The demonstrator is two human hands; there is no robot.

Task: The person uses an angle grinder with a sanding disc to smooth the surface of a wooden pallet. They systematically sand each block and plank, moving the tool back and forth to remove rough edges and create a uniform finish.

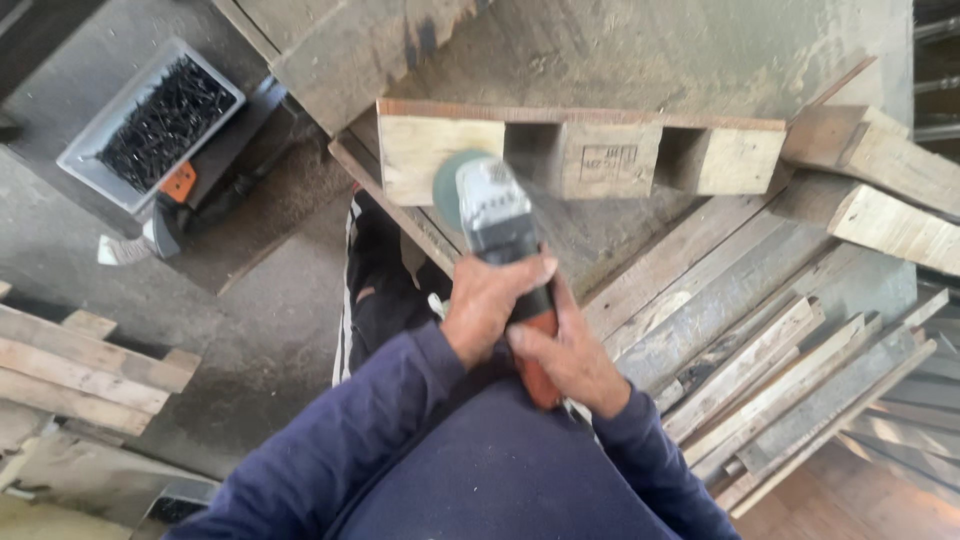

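Both hands wrapped tight round the angle grinder (505,260), left hand (487,300) ahead of right hand (570,355), disc at 12 o'clock against the pallet block (425,155).

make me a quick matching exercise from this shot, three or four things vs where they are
Things:
1. angle grinder
2. tray of dark screws
3. wooden pallet piece
4. loose planks

Places:
a. top left, on the floor
b. lower right, in a pile
c. held by the left hand and the right hand
d. top centre, against the grinder's disc

Pairs: 1-c, 2-a, 3-d, 4-b
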